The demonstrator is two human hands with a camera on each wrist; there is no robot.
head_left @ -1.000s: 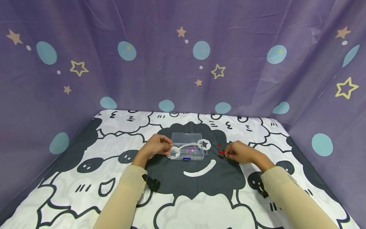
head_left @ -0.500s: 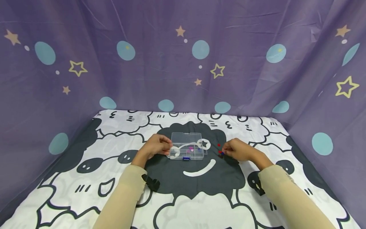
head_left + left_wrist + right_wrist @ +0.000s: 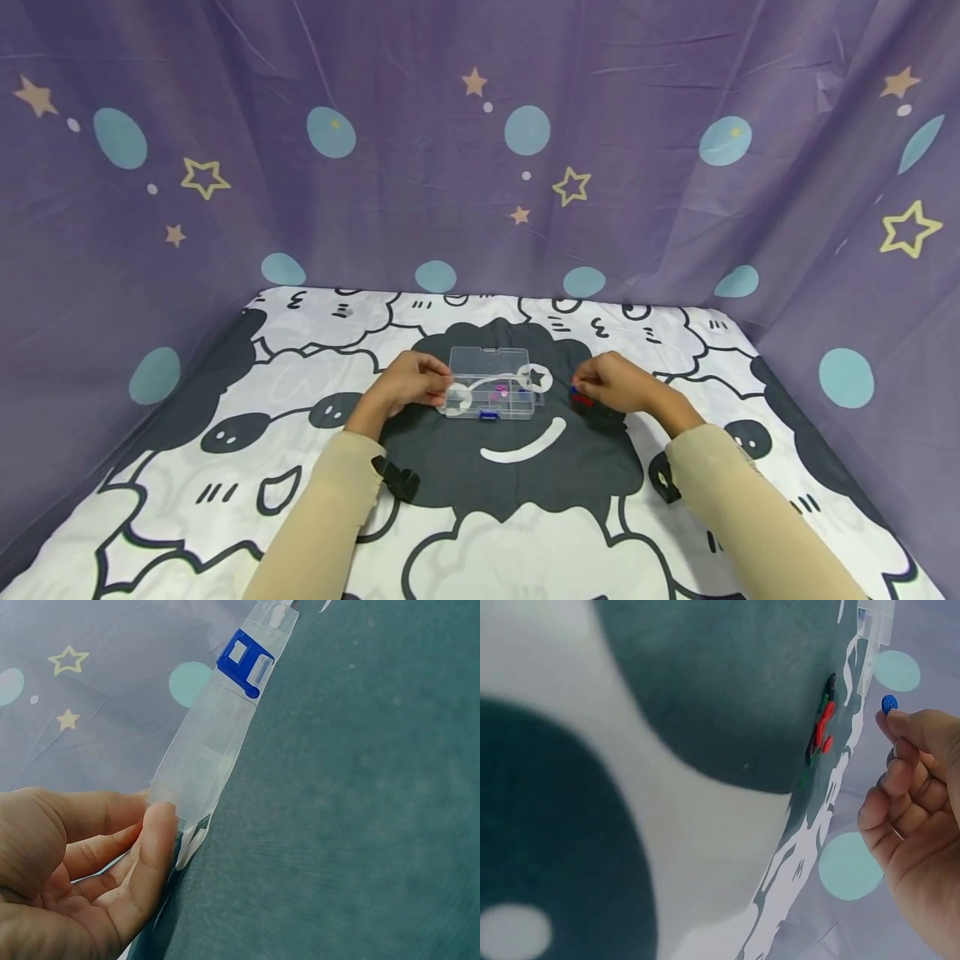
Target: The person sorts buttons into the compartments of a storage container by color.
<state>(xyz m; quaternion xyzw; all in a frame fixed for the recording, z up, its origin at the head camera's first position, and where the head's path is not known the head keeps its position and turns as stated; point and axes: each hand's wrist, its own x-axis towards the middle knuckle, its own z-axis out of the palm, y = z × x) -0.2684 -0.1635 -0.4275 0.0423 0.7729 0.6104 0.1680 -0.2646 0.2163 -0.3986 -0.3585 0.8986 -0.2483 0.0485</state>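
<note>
Via my cams, R hand (image 3: 922,806) has fingers pinching a blue button (image 3: 889,704) by its edge, above the cloth (image 3: 517,483), R of the clear box (image 3: 199,757); L hand (image 3: 90,900) grips the box's L end. Button's prob. light, stiff, slippery; I'd take the rim. No brand/label/txt I can read.

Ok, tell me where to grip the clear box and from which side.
I'd grip the clear box by its left end, coming from the left, where the left hand pinches it. That end is short, the blue latch is on the near side, and pink pieces inside argue for keeping it level.
</note>
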